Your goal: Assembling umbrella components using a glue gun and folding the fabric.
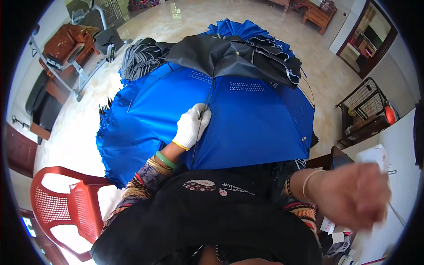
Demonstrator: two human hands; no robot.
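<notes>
- The blue umbrella canopy (256,123) lies spread directly in front of the person, its near edge close against the black shirt (212,212); what bears it underneath is hidden.
- Its longer spread runs side to side, while the dark rib (211,90) by the glove runs away from the body, its far end leaning slightly right.
- The left hand (192,128), in a white knitted glove, is the nearer one — on the canopy, fingers curled in and seemingly pinching that rib.
- The right hand (353,192) is bare and blurred, well apart from the canopy on its right; the fingers look curled, but whether they hold anything I cannot tell.
- The canopy is a bright, smooth blue, taut across the right panels and more creased at left, with rows of small white marks near its far side.
- Beyond it lie a dark grey fabric panel (212,55) and pleated blue fabric (240,28) — both bunched close behind.
- A red plastic chair (84,207) stands to the left.
</notes>
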